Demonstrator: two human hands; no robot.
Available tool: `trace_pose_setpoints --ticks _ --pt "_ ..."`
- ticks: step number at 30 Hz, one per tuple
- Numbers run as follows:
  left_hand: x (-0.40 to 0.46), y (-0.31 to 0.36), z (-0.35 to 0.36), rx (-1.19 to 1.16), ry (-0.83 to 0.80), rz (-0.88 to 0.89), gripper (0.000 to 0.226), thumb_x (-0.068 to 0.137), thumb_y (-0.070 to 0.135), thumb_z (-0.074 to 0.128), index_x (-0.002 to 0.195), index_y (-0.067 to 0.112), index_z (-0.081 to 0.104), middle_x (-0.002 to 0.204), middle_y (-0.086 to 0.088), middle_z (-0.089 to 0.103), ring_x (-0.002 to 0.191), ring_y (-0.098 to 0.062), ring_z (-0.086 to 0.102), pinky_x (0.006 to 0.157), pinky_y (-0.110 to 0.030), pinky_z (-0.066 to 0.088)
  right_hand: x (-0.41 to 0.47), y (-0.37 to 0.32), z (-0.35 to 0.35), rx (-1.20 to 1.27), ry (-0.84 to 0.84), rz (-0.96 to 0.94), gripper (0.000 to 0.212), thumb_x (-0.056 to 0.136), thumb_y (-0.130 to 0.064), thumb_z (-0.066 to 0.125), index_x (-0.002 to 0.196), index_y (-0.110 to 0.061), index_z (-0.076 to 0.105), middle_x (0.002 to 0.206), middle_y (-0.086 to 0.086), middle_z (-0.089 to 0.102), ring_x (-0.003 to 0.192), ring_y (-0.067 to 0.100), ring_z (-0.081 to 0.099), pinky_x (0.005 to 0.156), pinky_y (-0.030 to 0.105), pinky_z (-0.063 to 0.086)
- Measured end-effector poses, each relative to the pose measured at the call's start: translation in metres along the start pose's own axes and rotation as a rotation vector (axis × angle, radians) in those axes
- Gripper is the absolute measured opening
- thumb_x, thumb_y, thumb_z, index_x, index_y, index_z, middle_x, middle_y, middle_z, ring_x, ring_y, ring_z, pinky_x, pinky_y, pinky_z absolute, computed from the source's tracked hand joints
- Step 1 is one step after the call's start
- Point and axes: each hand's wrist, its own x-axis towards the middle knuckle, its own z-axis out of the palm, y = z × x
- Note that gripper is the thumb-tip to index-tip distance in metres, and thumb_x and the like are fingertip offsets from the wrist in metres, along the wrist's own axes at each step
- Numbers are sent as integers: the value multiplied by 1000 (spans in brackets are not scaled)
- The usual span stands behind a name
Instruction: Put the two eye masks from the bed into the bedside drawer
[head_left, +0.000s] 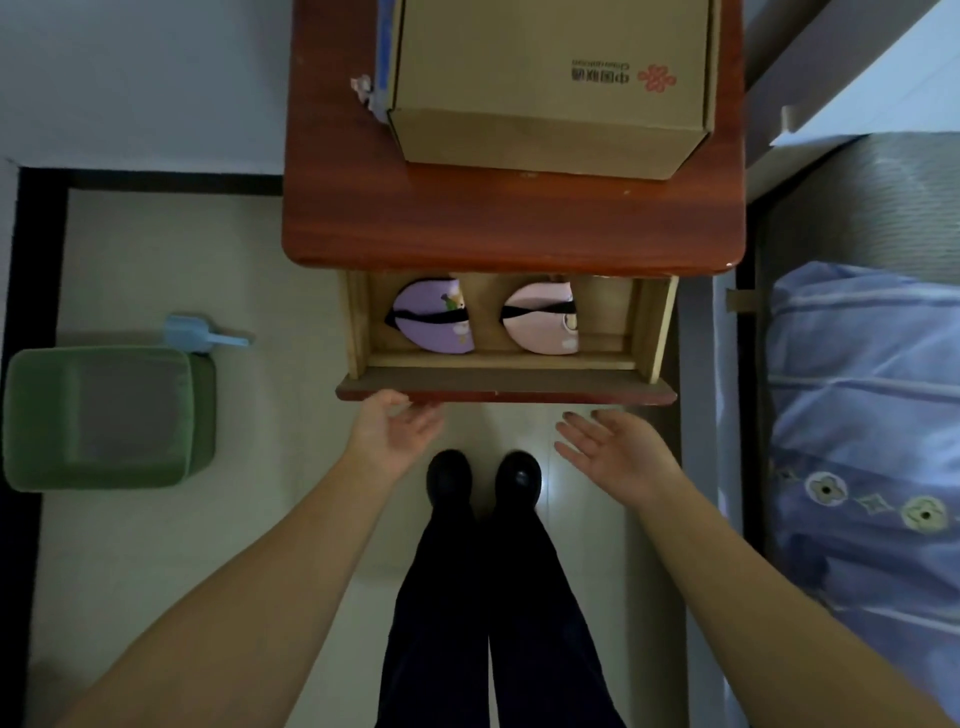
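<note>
The bedside drawer (506, 387) is pulled out from under the red-brown cabinet top (509, 228). Inside it lie a purple eye mask (434, 322) on the left and a pink eye mask (543, 319) on the right, each with a black strap across it. My left hand (395, 434) is palm up, its fingertips touching the underside of the drawer's front edge at the left. My right hand (613, 449) is open, palm up, just below the drawer front at the right and apart from it. Neither hand holds anything.
A cardboard box (550, 88) stands on the cabinet top. The bed with a blue floral quilt (862, 441) is at the right. A green bin (104, 415) and a light blue scoop (202, 335) are on the floor at the left. My feet (483, 478) stand before the drawer.
</note>
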Motion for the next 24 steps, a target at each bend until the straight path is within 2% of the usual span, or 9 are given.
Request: trace_pose_setpoints --ticks 2,4,6,10,12,16,18,21,24 --pt "3 2 6 -193 -19 46 30 84 -3 32 105 6 52 115 -18 49 121 -36 43 111 -49 33 3 -12 1 109 -2 -39 50 94 -6 39 142 -6 27 145 20 38 132 35 40 108 53 34" --pt "-11 4 5 -265 -52 78 43 82 -4 28 121 5 46 115 -18 49 126 -36 39 111 -50 31 -4 -15 9 106 12 -80 54 89 4 33 141 -8 30 145 21 38 130 36 42 107 53 35" --pt "-17 3 6 -279 -94 71 48 80 -4 27 123 6 46 124 -20 46 128 -39 38 111 -53 30 -6 -18 7 89 5 -103 59 85 9 28 140 -9 34 141 21 42 126 36 47 100 51 40" --pt "-39 19 19 -244 -156 80 50 81 -1 27 127 5 45 138 -26 37 131 -44 35 109 -57 29 -24 -28 15 140 -68 -172 62 83 11 24 142 -4 28 136 23 47 115 37 54 89 48 48" --pt "-44 30 32 -224 -180 80 51 82 0 27 131 3 40 142 -27 33 134 -44 31 110 -57 26 -27 -38 27 159 -96 -208 63 81 13 25 142 -4 28 140 24 43 122 38 50 90 49 48" --pt "-37 54 67 -224 -196 137 36 84 2 25 116 0 42 145 -28 27 136 -43 27 112 -55 22 -15 -67 57 244 -87 -282 68 81 15 20 145 -6 16 147 24 33 130 40 41 102 53 38" --pt "-27 67 85 -189 -214 165 24 84 2 24 95 1 46 142 -26 33 134 -42 31 111 -55 23 -7 -83 72 264 -60 -316 70 76 17 20 142 -4 26 141 23 41 129 40 42 101 53 38" --pt "-13 79 96 -143 -252 188 28 81 -1 25 98 1 47 122 -18 45 133 -42 32 111 -57 21 3 -95 84 319 -67 -338 77 55 17 27 128 -3 41 118 22 56 116 41 53 98 54 42" --pt "-12 75 91 -40 -313 193 19 63 -4 35 75 4 47 100 -15 53 114 -37 50 109 -58 24 8 -88 76 249 -80 -345 60 70 17 23 120 -8 45 106 16 61 95 33 62 100 50 42"
